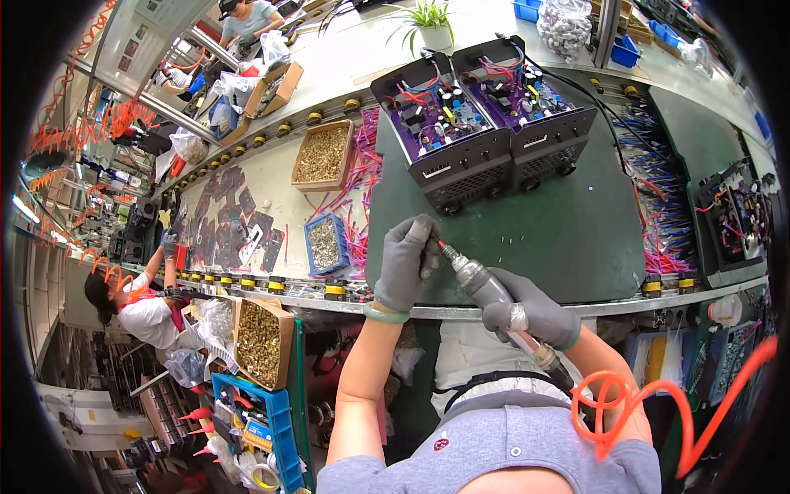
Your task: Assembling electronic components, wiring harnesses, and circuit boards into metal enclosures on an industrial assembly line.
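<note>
My right hand (539,309), in a grey glove, grips a pneumatic screwdriver (487,286) with a clear body, tilted so its tip points up and left. At that tip is my left hand (406,257), also gloved, with fingers bent together; whatever they pinch there is too small to make out. Beyond my hands stand two open black-cased devices, the left device (444,123) and the right device (535,115), side by side on a dark green board (568,239). Purple circuit boards and coloured wires show inside both. Several tiny screws (512,240) lie on the board.
A box of brass-coloured screws (323,156) and a blue bin of silver screws (326,244) stand to the left, beside pink wires (362,214). Another open device (735,218) is at far right. An orange coiled hose (625,403) hangs near my right arm. A co-worker (140,305) works at left.
</note>
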Demonstrator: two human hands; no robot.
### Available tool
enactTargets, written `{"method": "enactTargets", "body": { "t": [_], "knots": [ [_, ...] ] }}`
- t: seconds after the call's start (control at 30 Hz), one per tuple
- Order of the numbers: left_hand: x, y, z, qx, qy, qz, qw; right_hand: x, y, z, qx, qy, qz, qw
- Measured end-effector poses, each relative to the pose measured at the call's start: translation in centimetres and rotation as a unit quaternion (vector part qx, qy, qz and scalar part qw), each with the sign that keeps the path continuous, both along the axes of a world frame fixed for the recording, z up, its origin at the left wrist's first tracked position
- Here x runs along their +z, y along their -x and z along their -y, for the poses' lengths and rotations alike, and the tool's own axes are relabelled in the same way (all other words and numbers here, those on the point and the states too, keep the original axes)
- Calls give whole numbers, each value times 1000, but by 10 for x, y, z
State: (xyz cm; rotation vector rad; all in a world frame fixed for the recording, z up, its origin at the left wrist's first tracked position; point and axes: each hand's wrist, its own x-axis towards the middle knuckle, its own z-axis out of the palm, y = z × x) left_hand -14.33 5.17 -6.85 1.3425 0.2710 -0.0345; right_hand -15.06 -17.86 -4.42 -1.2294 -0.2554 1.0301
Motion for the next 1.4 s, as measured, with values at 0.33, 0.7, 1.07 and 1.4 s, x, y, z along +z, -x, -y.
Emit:
{"method": "enactTargets", "body": {
  "t": [0.33, 0.7, 1.07, 1.4],
  "knots": [
    [-28, -51, -20, 164, -58, 40, 984, 1, -11, -22, -99, 4, -27, 995],
    [-54, -112, -5, 111, -41, 212, 970, -11, -7, -45, -142, -28, -25, 989],
    [-44, -105, 3, 144, 58, 155, 976, -12, 1, -66, -161, -76, -79, 981],
    [-49, -122, -26, 143, 176, 101, 969, -20, 1, -5, -60, -66, -86, 992]
  ]
}}
